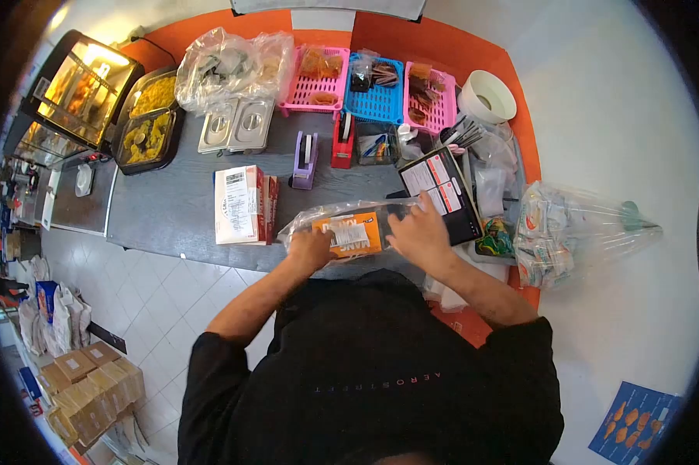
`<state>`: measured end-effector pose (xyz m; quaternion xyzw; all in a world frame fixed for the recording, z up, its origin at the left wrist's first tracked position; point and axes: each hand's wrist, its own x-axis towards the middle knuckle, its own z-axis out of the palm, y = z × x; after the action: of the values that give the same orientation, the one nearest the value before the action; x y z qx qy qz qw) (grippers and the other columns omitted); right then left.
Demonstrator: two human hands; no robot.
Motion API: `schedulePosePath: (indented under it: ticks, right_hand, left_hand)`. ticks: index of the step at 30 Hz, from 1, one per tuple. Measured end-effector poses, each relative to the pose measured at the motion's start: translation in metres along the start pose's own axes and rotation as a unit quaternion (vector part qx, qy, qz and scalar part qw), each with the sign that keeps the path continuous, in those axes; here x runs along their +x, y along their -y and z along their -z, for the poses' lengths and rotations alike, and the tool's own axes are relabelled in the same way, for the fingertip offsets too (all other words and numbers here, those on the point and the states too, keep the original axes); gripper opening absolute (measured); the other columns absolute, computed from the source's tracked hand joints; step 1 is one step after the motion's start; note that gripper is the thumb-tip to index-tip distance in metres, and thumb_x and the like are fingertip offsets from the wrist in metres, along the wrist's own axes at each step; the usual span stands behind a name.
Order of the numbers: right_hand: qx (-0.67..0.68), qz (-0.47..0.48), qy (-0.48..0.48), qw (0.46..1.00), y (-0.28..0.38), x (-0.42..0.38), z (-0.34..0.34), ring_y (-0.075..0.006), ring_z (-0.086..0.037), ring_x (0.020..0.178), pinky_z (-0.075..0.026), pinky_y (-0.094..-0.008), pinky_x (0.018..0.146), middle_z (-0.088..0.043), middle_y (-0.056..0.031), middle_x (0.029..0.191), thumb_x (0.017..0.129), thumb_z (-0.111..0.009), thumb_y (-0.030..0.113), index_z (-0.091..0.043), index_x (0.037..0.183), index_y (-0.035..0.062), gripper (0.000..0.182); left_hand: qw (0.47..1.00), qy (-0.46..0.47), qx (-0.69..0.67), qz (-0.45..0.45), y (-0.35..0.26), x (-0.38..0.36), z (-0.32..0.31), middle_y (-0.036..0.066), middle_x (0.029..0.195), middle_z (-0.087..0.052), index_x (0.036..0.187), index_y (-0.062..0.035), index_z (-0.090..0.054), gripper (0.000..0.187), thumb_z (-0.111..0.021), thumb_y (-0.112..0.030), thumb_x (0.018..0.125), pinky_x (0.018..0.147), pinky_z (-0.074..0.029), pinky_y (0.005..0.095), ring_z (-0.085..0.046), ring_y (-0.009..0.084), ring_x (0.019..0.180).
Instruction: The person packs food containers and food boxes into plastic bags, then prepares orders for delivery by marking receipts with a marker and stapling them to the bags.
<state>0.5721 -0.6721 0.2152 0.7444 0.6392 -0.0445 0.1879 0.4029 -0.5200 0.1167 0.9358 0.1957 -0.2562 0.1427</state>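
Note:
An orange box [367,230] with a white label lies inside a clear plastic bag [349,208] at the counter's front edge, in front of my body. My left hand [311,249] is closed on the bag at the box's left end. My right hand [421,235] is closed on the bag just past the box's right end, its fingertips partly hidden. Right beside that hand, a tablet [466,226] in a dark case leans with red and white panels on its screen. White and red boxes [239,205] with a label stand to the left of the bag.
Behind the bag stand a purple tape dispenser [304,160] and a red tape dispenser [342,141]. Pink and blue baskets [377,105] line the back. Metal lidded containers [249,124], food trays [146,139] and a lit food warmer [82,89] are at left. A bag of wrappers [547,232] hangs right.

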Motion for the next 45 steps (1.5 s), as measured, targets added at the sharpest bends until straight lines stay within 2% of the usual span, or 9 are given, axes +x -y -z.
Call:
schedulePosePath:
  ticks: [8,10,17,24,31,34,40,43,45]
  right_hand:
    - [0.071,-0.073,-0.368,0.924,-0.035,-0.004,-0.022,-0.0246,-0.062,0.085,-0.044,-0.0425,0.082,-0.064,-0.0110,0.083,0.076,-0.071,0.020,-0.056,0.096,0.0089,0.027]
    - [0.340,-0.183,-0.121,0.914,-0.052,0.008,-0.058,-0.0280,-0.062,0.068,-0.049,-0.0411,0.065,-0.063,-0.0115,0.078,0.078,-0.065,0.010,-0.054,0.096,0.0066,0.022]
    - [0.794,0.013,-0.116,0.597,-0.050,0.001,0.004,-0.0159,-0.063,0.062,-0.047,-0.0292,0.057,-0.061,-0.0055,0.074,0.079,-0.059,-0.002,-0.050,0.091,0.0048,0.017]
    - [0.704,-0.017,-0.193,0.683,-0.034,0.005,0.010,-0.0130,-0.065,0.069,-0.048,-0.0273,0.062,-0.064,-0.0076,0.078,0.082,-0.064,0.005,-0.054,0.091,0.0015,0.014]
    - [0.370,-0.183,-0.373,0.831,-0.070,-0.019,-0.071,-0.0395,-0.063,0.098,-0.049,-0.0411,0.084,-0.061,-0.0255,0.110,0.078,-0.063,0.001,-0.049,0.120,0.0007,0.045]
    - [0.379,-0.055,-0.136,0.914,-0.045,-0.013,-0.154,-0.0376,-0.045,0.126,-0.033,-0.0414,0.106,-0.049,-0.0248,0.132,0.069,-0.076,0.014,-0.029,0.142,-0.0023,0.088]
    - [0.582,-0.047,-0.126,0.802,-0.002,0.084,-0.141,-0.0330,-0.055,0.111,-0.043,-0.0381,0.094,-0.061,-0.0158,0.113,0.062,-0.085,0.023,-0.043,0.131,0.0047,0.082]
    - [0.658,-0.102,-0.115,0.737,-0.005,0.118,-0.194,-0.0263,-0.064,0.088,-0.049,-0.0373,0.080,-0.067,-0.0099,0.092,0.065,-0.084,0.023,-0.060,0.110,0.0037,0.054]
    - [0.693,-0.056,-0.107,0.710,-0.002,0.124,-0.203,-0.0225,-0.065,0.078,-0.050,-0.0366,0.074,-0.068,-0.0072,0.082,0.067,-0.082,0.021,-0.066,0.098,0.0027,0.040]
  left_hand:
    - [0.974,-0.029,0.157,-0.160,-0.011,-0.077,0.043,0.010,0.096,-0.066,0.103,-0.0041,-0.062,0.033,-0.058,-0.033,0.088,0.067,-0.055,0.0373,-0.065,0.0241,0.093]
    - [0.935,-0.185,0.235,-0.188,-0.015,-0.082,0.028,0.005,0.086,-0.064,0.091,-0.0087,-0.065,0.013,-0.058,-0.016,0.083,0.061,-0.051,0.0352,-0.063,0.0187,0.085]
    - [0.921,-0.211,0.269,-0.185,-0.008,-0.079,0.108,0.004,0.073,-0.063,0.074,-0.0132,-0.063,0.006,-0.061,-0.015,0.080,0.058,-0.045,0.0311,-0.063,0.0143,0.067]
    - [0.860,-0.055,0.434,-0.261,-0.018,-0.078,0.139,0.001,0.087,-0.066,0.081,-0.0153,-0.060,0.003,-0.062,-0.015,0.079,0.076,-0.047,0.0358,-0.066,0.0169,0.076]
    - [0.891,-0.371,0.024,-0.259,0.031,-0.051,0.060,0.018,0.145,-0.032,0.140,-0.0098,-0.039,0.075,-0.069,-0.013,0.071,0.109,-0.030,0.0448,-0.029,0.0348,0.136]
    - [0.819,-0.449,-0.320,-0.159,0.021,-0.024,-0.019,0.025,0.145,-0.025,0.144,0.0016,-0.019,0.104,-0.080,-0.025,0.064,0.113,-0.020,0.0452,-0.023,0.0384,0.136]
    - [0.962,-0.096,-0.228,-0.117,0.015,0.114,-0.054,0.021,0.137,-0.038,0.131,0.0006,-0.037,0.087,-0.082,-0.035,0.066,0.104,-0.030,0.0439,-0.038,0.0349,0.126]
    - [0.859,-0.131,-0.454,-0.198,0.020,0.139,-0.063,0.022,0.118,-0.053,0.118,-0.0020,-0.055,0.074,-0.083,-0.040,0.060,0.098,-0.033,0.0498,-0.044,0.0430,0.114]
    - [0.818,-0.412,-0.334,-0.223,0.018,0.110,-0.038,0.020,0.115,-0.054,0.118,-0.0030,-0.055,0.073,-0.082,-0.038,0.061,0.096,-0.036,0.0479,-0.046,0.0397,0.111]
